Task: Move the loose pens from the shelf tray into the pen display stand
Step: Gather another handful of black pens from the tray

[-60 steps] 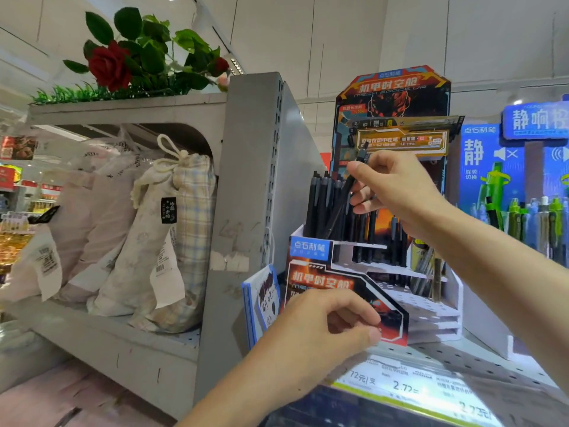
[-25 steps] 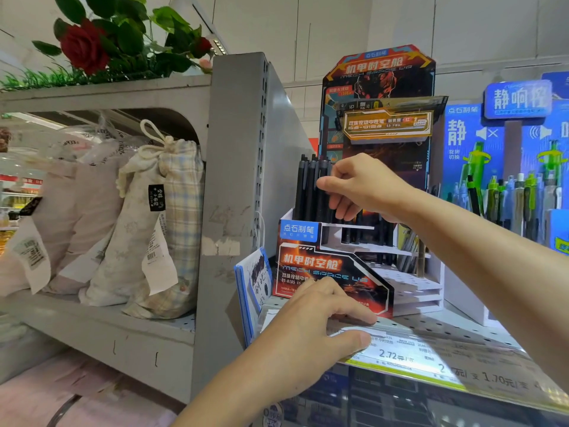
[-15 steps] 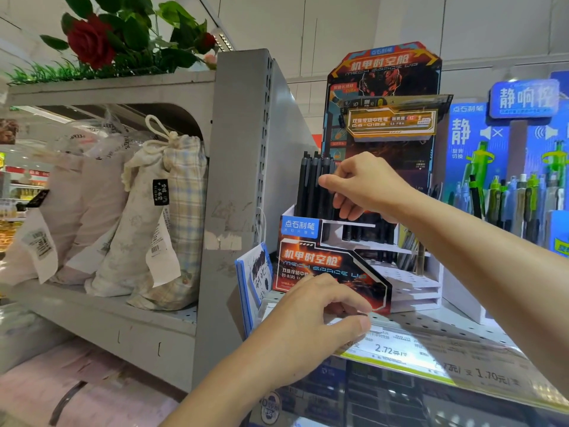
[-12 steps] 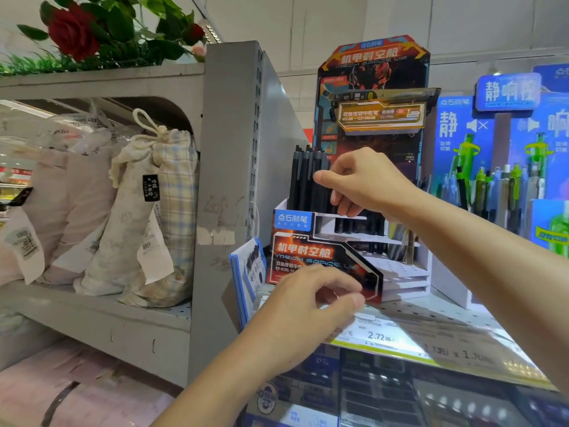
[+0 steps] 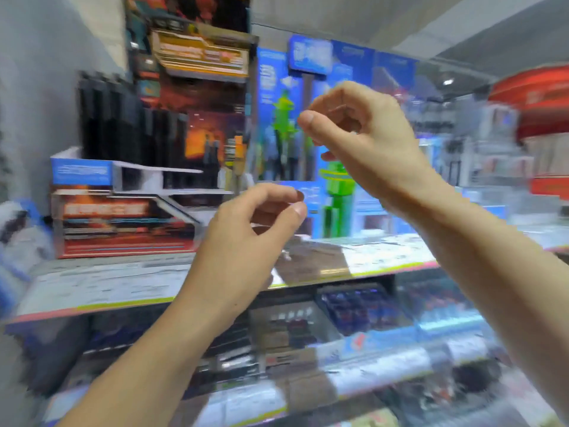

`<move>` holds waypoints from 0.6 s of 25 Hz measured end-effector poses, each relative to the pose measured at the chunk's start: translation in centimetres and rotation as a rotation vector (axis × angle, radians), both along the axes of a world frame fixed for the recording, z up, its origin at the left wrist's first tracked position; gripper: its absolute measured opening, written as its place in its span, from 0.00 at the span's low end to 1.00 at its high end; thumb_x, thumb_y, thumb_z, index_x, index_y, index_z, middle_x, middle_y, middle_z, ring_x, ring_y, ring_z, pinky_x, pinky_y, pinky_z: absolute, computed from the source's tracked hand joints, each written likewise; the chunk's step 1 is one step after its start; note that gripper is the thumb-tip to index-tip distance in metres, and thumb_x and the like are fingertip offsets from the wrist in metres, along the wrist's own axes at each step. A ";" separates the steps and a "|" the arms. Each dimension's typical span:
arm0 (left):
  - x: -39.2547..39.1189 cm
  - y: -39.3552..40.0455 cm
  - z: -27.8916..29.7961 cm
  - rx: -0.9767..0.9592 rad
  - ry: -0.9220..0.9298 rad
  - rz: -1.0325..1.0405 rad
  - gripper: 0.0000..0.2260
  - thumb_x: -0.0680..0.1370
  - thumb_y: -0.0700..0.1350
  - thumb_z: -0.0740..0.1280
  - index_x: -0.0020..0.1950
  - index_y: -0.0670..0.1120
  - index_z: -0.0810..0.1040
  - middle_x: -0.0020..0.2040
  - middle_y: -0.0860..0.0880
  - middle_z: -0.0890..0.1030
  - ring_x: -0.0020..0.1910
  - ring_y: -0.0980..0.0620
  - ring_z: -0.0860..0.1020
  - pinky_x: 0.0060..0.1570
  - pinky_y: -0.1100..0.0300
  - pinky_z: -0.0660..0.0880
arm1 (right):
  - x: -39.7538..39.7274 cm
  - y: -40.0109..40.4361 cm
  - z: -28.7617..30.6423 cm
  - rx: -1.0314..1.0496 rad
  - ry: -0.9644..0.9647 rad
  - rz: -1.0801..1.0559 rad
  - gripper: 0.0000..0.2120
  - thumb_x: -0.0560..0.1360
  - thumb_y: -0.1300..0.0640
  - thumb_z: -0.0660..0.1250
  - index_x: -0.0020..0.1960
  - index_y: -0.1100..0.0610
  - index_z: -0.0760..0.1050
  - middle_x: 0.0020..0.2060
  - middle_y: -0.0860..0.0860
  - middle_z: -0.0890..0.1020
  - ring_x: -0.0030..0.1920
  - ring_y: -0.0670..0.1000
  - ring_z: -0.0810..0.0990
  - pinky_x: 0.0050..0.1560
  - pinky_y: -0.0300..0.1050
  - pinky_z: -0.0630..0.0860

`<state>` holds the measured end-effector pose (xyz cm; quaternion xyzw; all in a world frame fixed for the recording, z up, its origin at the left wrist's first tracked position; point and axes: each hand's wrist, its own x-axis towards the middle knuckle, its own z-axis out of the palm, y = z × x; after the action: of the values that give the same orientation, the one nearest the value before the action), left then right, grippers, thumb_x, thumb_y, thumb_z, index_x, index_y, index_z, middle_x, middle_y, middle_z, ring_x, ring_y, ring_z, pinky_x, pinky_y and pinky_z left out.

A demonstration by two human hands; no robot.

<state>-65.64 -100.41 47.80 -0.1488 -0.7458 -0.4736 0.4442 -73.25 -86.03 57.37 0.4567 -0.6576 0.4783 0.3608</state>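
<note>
Black pens [image 5: 123, 127] upright in tiered display stand [image 5: 123, 192], left.

Pens [image 5: 123, 124] and shelf labels [image 5: 101, 282] motion-blurred
</note>
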 end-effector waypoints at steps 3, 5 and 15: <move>-3.2 7.3 0.4 -0.019 0.005 -0.139 0.05 0.77 0.52 0.69 0.50 0.55 0.83 0.44 0.58 0.85 0.44 0.60 0.82 0.47 0.60 0.79 | -2.0 8.8 -1.3 -0.067 -0.011 -0.123 0.04 0.77 0.54 0.72 0.46 0.53 0.79 0.39 0.50 0.84 0.41 0.49 0.83 0.49 0.58 0.81; -5.7 13.0 1.0 -0.035 0.012 -0.220 0.05 0.76 0.52 0.70 0.49 0.55 0.83 0.43 0.57 0.85 0.44 0.58 0.82 0.51 0.56 0.79 | -3.8 15.5 -2.3 -0.069 -0.025 -0.236 0.04 0.78 0.56 0.71 0.48 0.57 0.80 0.39 0.50 0.84 0.40 0.48 0.81 0.48 0.59 0.81; -21.5 47.7 0.8 -0.052 -0.036 -0.425 0.03 0.78 0.47 0.71 0.50 0.51 0.83 0.41 0.56 0.84 0.41 0.60 0.79 0.45 0.62 0.74 | -16.3 53.3 -6.6 0.016 -0.218 -0.685 0.03 0.77 0.53 0.71 0.44 0.49 0.79 0.35 0.46 0.83 0.36 0.47 0.81 0.38 0.45 0.80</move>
<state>-87.12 -52.68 48.64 -0.3057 -0.7174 -0.5398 0.3169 -89.52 -32.71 50.74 0.1587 -0.8110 0.3704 0.4242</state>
